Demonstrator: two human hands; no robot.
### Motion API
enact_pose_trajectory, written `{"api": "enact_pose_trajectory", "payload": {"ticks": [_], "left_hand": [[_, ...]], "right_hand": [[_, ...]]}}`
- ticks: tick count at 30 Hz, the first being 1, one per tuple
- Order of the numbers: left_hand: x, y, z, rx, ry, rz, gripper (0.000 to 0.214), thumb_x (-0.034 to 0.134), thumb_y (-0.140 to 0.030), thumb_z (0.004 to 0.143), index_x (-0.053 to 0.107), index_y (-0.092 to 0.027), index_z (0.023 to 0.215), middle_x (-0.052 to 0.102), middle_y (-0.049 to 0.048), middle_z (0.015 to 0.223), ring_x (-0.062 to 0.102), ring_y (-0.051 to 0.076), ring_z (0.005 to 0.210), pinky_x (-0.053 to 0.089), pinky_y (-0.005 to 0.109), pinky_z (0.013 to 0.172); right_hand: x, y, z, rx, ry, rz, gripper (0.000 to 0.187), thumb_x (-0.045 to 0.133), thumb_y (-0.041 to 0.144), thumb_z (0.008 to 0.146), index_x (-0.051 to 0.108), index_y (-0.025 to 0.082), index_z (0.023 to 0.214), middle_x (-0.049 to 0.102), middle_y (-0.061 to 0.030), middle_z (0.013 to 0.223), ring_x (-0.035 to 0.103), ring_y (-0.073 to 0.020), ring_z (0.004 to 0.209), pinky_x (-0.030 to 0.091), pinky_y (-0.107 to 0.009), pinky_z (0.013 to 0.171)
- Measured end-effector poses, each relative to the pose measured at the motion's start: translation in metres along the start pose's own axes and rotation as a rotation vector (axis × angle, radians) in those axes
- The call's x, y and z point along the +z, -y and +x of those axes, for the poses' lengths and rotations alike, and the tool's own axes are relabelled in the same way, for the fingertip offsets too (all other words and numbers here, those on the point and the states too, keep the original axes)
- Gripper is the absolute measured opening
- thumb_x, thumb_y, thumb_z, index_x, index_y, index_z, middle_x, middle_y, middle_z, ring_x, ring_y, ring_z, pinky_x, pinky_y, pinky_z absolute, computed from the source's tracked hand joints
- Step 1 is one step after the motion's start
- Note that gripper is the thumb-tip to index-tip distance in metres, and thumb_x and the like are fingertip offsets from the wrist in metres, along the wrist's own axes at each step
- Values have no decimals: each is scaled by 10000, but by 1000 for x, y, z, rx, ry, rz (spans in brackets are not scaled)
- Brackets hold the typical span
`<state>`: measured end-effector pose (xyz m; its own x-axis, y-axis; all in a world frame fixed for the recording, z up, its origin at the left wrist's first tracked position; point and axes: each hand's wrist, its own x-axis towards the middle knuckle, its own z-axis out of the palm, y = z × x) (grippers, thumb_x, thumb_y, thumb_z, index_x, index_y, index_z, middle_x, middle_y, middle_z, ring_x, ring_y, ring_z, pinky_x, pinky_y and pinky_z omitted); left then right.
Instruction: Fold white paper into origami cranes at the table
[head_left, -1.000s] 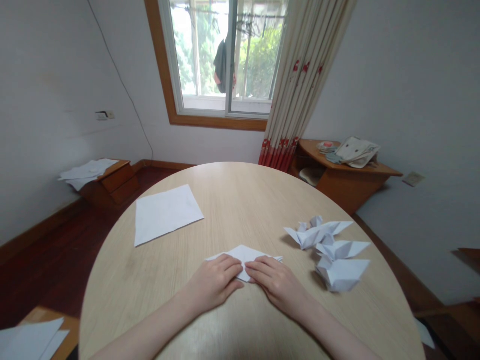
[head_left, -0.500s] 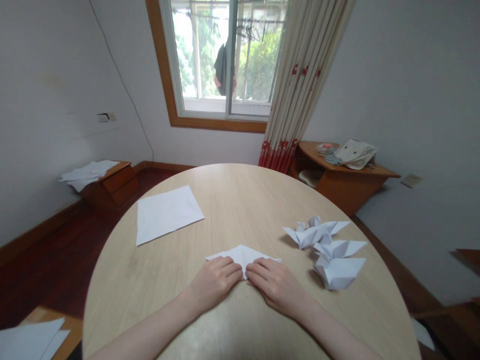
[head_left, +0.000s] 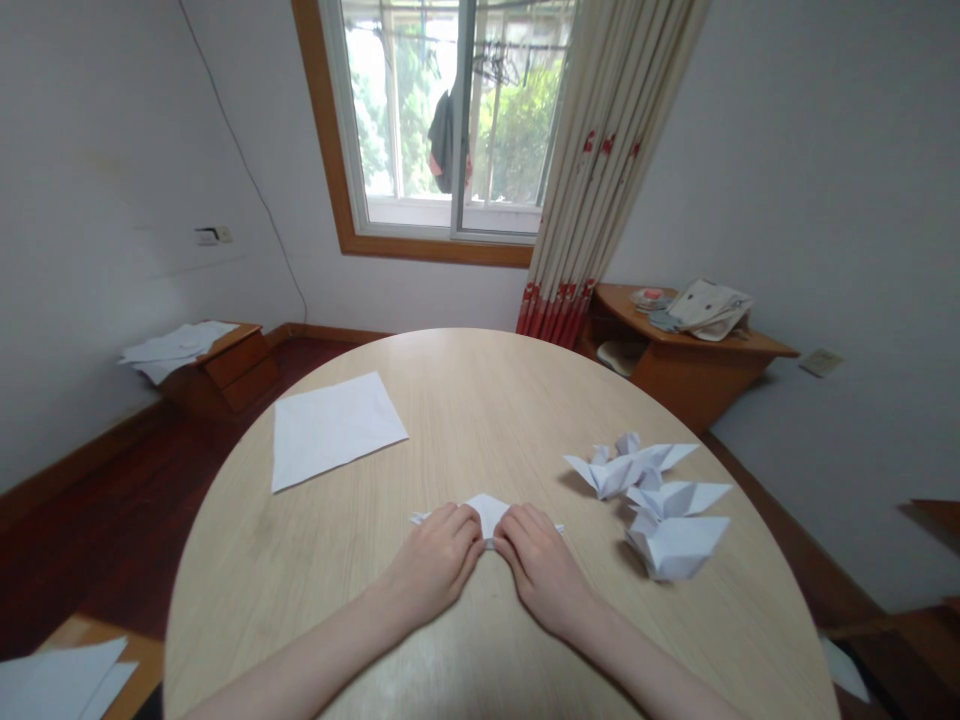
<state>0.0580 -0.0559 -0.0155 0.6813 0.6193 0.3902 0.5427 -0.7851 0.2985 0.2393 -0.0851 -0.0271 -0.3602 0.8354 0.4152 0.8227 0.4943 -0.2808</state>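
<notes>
A folded sheet of white paper lies at the near middle of the round table, its pointed top facing away from me and thin tips showing at both sides. My left hand grips its left part, fingers curled over the near edge. On the right part, my right hand is closed in the same way. Between the two hands a narrow strip of the paper shows; the rest of the near edge is hidden under my fingers.
Several folded paper figures stand on the right of the table. A flat stack of white paper lies at the left. Beyond are a window, a curtain and a corner desk with a bag on it.
The paper's near edge has been turned up, so its lower point no longer shows between my hands. My fingers have curled in more tightly and the hands tilt more upright.
</notes>
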Motion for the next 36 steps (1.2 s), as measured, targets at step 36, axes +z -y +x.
{"api": "enact_pose_trajectory", "payload": {"ticks": [36], "left_hand": [[5, -4, 3, -337, 121, 109, 188, 430, -270, 972, 557, -183, 864, 590, 54, 925, 525, 230, 886, 350, 375, 767]], "right_hand": [[7, 9, 6, 142, 113, -221, 145, 458, 31, 854, 541, 149, 862, 547, -101, 895, 536, -224, 807, 435, -320, 728]]}}
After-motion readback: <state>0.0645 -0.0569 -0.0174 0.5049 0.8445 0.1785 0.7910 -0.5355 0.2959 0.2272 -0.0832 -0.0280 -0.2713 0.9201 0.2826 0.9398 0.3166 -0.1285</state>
